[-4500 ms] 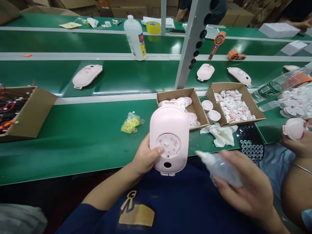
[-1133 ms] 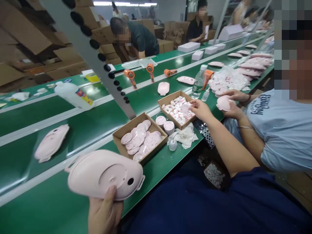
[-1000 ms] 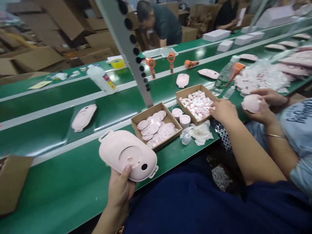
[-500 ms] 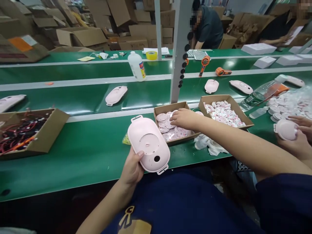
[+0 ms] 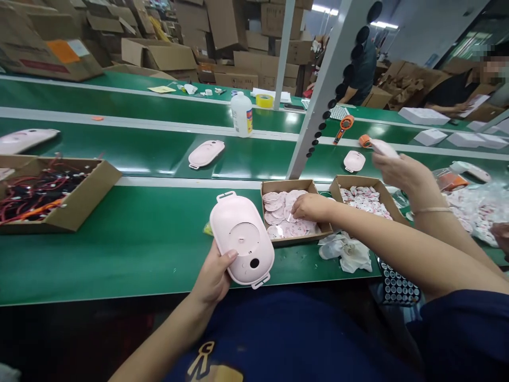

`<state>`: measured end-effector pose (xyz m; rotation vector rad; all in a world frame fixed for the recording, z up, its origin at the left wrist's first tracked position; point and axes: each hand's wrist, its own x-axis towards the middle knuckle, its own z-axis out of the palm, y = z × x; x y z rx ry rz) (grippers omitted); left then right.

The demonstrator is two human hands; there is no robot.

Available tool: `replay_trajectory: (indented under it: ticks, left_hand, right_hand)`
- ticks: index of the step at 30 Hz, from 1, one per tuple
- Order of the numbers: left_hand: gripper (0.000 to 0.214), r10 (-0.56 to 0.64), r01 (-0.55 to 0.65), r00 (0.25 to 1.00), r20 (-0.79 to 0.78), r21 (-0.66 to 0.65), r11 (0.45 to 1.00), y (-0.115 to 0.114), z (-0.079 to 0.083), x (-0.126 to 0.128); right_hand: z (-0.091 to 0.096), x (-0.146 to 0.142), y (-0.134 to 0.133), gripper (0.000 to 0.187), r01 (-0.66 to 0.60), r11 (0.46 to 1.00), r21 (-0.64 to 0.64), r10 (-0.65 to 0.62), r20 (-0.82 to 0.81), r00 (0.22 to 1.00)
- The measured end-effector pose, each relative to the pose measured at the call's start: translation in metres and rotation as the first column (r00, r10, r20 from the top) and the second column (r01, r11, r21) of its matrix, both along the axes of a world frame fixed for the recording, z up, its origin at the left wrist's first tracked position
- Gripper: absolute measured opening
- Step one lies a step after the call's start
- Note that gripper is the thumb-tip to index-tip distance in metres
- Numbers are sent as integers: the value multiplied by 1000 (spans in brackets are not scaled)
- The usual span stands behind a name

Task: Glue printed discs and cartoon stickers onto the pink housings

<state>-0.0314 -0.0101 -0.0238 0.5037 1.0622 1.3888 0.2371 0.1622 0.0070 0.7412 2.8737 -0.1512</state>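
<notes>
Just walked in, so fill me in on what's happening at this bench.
A person's left hand holds a pink shell over the green bench, its round recess bare. Their right hand reaches into a cardboard box of round pink discs. A co-worker's hand reaches toward the belt on the right.

Open green bench [image 5: 131, 239] lies between the cardboard box of wires [image 5: 51, 193] at far left and the pink housing [image 5: 242, 240] held in the left hand [image 5: 212, 276]; the near belt lane is free but for one pink shell [image 5: 205, 154]. To the right, passage is crowded: the right hand [image 5: 312, 207] fills the box of round discs [image 5: 292, 216], the box of stickers [image 5: 363, 199] stands just beside it, a white rag [image 5: 345, 252] lies in front; a slanted grey post [image 5: 318, 106] rises behind, and a co-worker's arm [image 5: 433, 223] crosses over the sticker box.
</notes>
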Motion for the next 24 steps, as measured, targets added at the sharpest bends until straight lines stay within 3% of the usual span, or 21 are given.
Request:
replay_trajectory:
  ticks: [3,6,10,13,17,24]
  left_hand:
    - [84,-62,62,998,25,19,998,1,1,4]
    - [83,-158,155,984,82,41,987,0,3,10]
    - [74,-315,291,937,154,159,943,-1,7,19]
    - [64,-409,370,895,176,214,904,-3,9,22]
    - [61,-474,436,866,159,222,872,-7,5,20]
    - [66,-443,417,894,66,237,877,-11,4,20]
  right_hand:
    - [17,5,-10,16,26,998,54,-23,-52,998]
    - [43,-3,-41,23,80,984,161,-47,-199,979]
    - [64,-23,-100,25,-107,922,371,260,-391,883]
    - [64,-31,-127,27,-203,875,439,366,-325,872]
    - [59,-27,-137,59,-268,885,381,368,-218,904]
    - [53,-23,-153,63,-184,897,402,296,-239,925]
